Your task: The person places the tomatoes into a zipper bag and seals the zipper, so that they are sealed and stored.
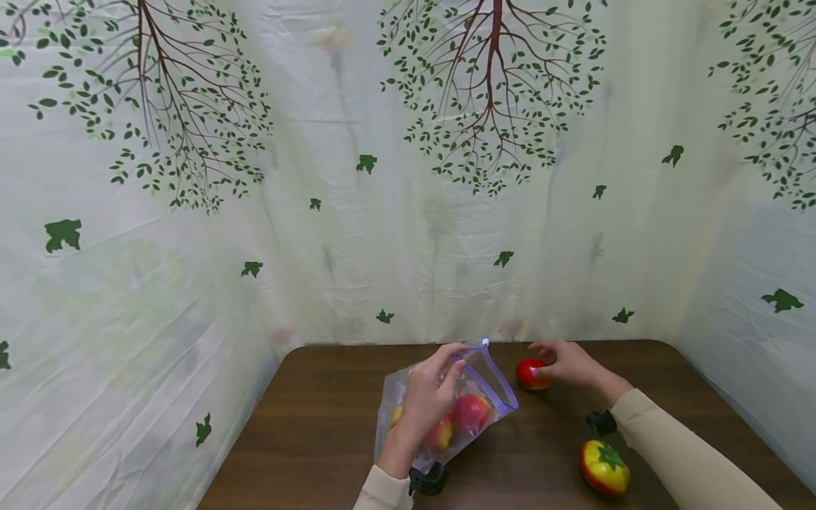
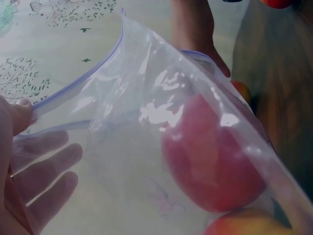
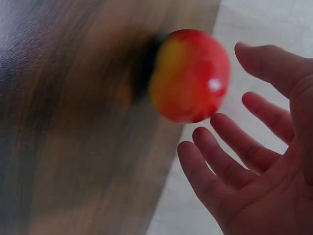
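Observation:
My left hand pinches the rim of a clear zip bag with a purple closure, thumb outside and fingers behind the plastic. The bag's mouth gapes toward the right. Inside it lie a red fruit and red-yellow fruit, partly hidden by the hand. A shiny red apple-like fruit with a yellow patch sits on the table right of the bag. Around its right side my right hand reaches, its fingers spread and the thumb apart from them; no grip on the fruit shows.
A yellow-red toy fruit with a green leafy top lies on the brown wooden table, near the right forearm. Behind the table's far edge hangs a pale curtain printed with trees and leaves. Each wrist wears a black camera.

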A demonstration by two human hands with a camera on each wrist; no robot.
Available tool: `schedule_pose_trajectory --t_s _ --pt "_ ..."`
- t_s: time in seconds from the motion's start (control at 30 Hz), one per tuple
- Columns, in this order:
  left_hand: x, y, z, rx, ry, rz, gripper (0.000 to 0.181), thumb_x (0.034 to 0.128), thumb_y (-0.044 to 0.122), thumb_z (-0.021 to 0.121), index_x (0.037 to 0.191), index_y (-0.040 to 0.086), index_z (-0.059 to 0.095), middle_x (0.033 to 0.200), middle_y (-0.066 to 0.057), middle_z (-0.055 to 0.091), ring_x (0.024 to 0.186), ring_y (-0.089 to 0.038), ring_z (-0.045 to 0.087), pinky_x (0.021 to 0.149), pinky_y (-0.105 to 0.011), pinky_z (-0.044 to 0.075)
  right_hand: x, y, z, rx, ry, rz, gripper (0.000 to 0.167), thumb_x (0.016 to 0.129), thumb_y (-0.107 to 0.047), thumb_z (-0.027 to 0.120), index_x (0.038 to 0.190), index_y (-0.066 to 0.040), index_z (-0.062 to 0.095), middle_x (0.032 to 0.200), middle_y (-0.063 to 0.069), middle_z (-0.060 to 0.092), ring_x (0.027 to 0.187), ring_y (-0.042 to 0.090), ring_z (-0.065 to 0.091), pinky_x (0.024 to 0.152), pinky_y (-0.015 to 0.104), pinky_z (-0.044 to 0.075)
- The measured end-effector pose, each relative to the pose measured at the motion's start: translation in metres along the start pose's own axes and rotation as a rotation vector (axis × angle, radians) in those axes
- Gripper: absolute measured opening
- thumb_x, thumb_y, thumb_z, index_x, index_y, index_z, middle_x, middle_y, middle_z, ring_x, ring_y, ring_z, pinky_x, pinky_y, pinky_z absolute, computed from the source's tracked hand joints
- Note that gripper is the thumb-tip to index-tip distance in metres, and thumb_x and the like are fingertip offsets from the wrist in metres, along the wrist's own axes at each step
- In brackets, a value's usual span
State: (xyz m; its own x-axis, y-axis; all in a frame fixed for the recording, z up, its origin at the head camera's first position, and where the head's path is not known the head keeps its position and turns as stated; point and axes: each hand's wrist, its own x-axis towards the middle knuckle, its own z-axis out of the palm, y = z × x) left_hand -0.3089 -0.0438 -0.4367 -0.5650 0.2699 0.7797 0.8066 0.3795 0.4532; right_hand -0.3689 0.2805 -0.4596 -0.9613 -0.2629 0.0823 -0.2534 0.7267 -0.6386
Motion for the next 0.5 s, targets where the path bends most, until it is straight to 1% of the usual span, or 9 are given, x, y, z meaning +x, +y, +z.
schedule_pose_trajectory --t_s 0.13,0.3,0.37,0.5 --pt "0.001 0.0 -0.002 -0.016 -0.003 -0.018 0.021 0.101 0.019 0.063 0.122 0.014 0.066 0.104 0.009 0.07 0.072 -0.005 0.057 0.065 -0.023 0.052 0.003 0.009 0.005 -0.007 -0.017 0.001 0.058 0.084 -0.022 0.083 0.134 -0.006 0.06 0.122 0.018 0.065 0.108 0.035 0.06 0.088 0.048 0.055" --pt "0.001 0.001 -0.004 -0.041 -0.018 -0.047 0.022 0.1002 0.016 0.064 0.122 0.013 0.066 0.107 0.01 0.07 0.076 -0.006 0.06 0.071 -0.025 0.055 0.006 0.017 0.01 0.024 -0.043 -0.002 0.066 0.081 -0.022 0.085 0.138 -0.006 0.057 0.12 0.016 0.065 0.104 0.031 0.06 0.085 0.046 0.055" --pt "0.001 0.001 -0.005 -0.054 -0.023 -0.057 0.022 0.1005 0.017 0.064 0.123 0.013 0.065 0.107 0.01 0.07 0.078 -0.006 0.061 0.072 -0.026 0.056 0.006 0.018 0.012 0.04 -0.051 0.008 0.068 0.08 -0.022 0.086 0.139 -0.008 0.056 0.121 0.016 0.064 0.105 0.031 0.06 0.086 0.046 0.055" --pt "0.001 0.001 -0.006 -0.075 -0.033 -0.078 0.023 0.1015 0.022 0.062 0.124 0.016 0.065 0.108 0.009 0.07 0.078 -0.006 0.061 0.071 -0.025 0.056 0.007 0.02 0.015 0.037 -0.063 0.018 0.071 0.08 -0.023 0.087 0.141 -0.007 0.054 0.123 0.016 0.063 0.106 0.031 0.059 0.088 0.049 0.053"
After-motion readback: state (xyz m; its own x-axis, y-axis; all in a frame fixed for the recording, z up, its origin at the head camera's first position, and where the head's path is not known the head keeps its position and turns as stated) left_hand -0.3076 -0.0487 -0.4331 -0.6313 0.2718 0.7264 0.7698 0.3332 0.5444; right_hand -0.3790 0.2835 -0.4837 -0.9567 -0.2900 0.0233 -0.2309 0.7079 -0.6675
